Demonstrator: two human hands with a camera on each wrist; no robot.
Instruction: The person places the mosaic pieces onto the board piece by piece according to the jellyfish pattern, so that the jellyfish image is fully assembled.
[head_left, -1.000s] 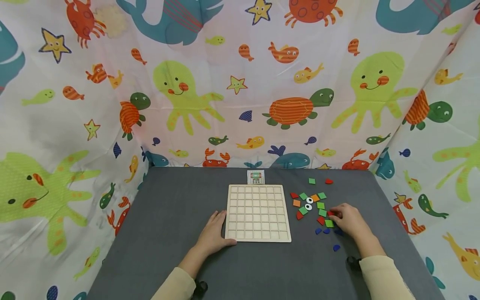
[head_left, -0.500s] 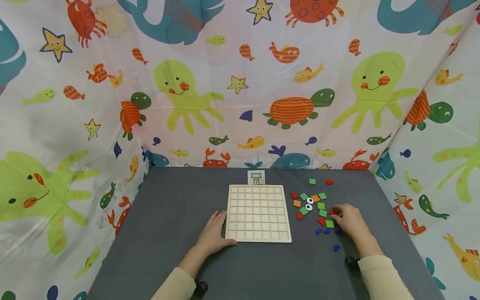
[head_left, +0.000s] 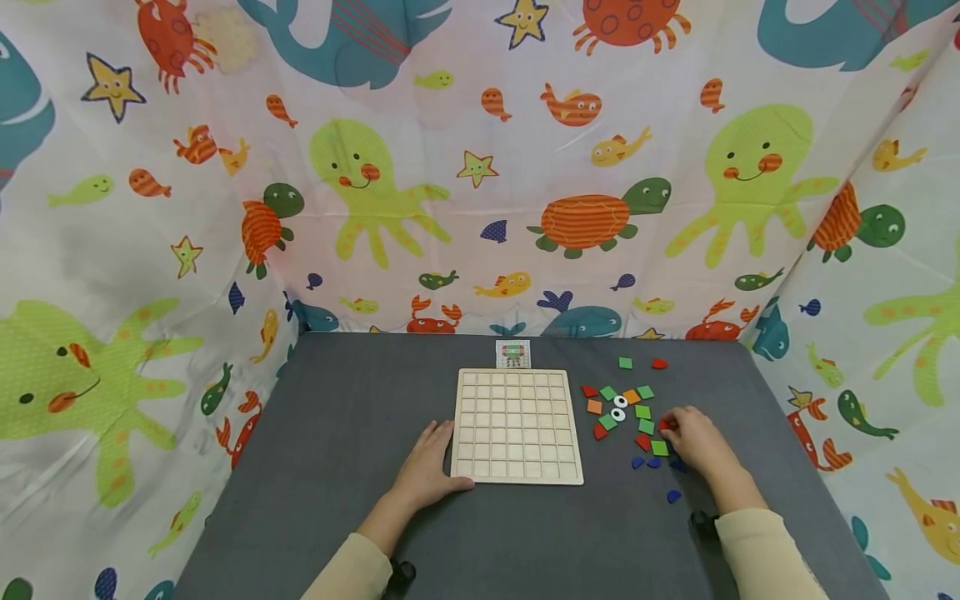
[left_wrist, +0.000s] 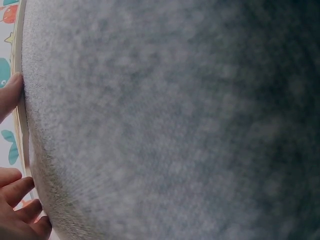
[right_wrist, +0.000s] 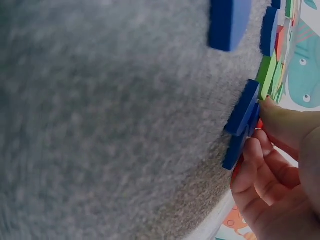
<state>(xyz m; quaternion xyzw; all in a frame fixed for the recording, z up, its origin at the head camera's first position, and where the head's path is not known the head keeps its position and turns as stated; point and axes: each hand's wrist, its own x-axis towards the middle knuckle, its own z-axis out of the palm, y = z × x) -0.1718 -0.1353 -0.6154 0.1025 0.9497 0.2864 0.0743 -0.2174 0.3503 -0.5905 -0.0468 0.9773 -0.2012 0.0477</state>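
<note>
My left hand [head_left: 424,468] rests against the left side of a wooden grid board [head_left: 517,427], its thumb at the board's front edge. In the left wrist view the thumb [left_wrist: 11,95] and fingertips touch the board's pale edge. My right hand [head_left: 699,440] is at the right side of a group of coloured tiles and pinches a small red tile [head_left: 664,425] between thumb and fingers; most of that tile is hidden. Close by lie a green tile [head_left: 659,448], another red tile [head_left: 642,442] and blue pieces [right_wrist: 244,107], some just beside the fingers.
A small picture card [head_left: 513,354] lies behind the board. Orange tiles [head_left: 594,407], white rings [head_left: 618,414] and more green and red tiles lie between board and right hand. A green tile [head_left: 625,363] lies farther back. A patterned curtain [head_left: 480,250] borders the grey table [head_left: 360,392].
My right hand shifts very slightly, and the red tile at its fingertips moves a little to the right. My left hand and the board stay in place.
</note>
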